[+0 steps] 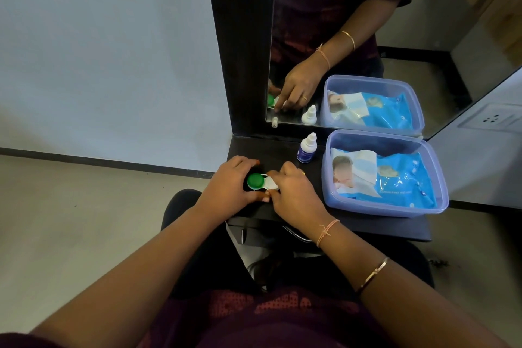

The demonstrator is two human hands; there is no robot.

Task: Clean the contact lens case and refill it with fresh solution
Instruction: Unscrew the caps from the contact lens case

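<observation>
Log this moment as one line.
left hand steadies lens case | right hand on white cap | solution bottle upright, capped

The lens case (262,182) lies left of the tub (440,178), the bottle (306,150) behind and between them.

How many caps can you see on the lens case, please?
2: a green cap under the left hand and a white cap beside it under the right hand.

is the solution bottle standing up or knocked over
Upright. The solution bottle stands on its base on the dark table, nozzle pointing up, just left of the plastic tub. Nothing touches it.
</observation>
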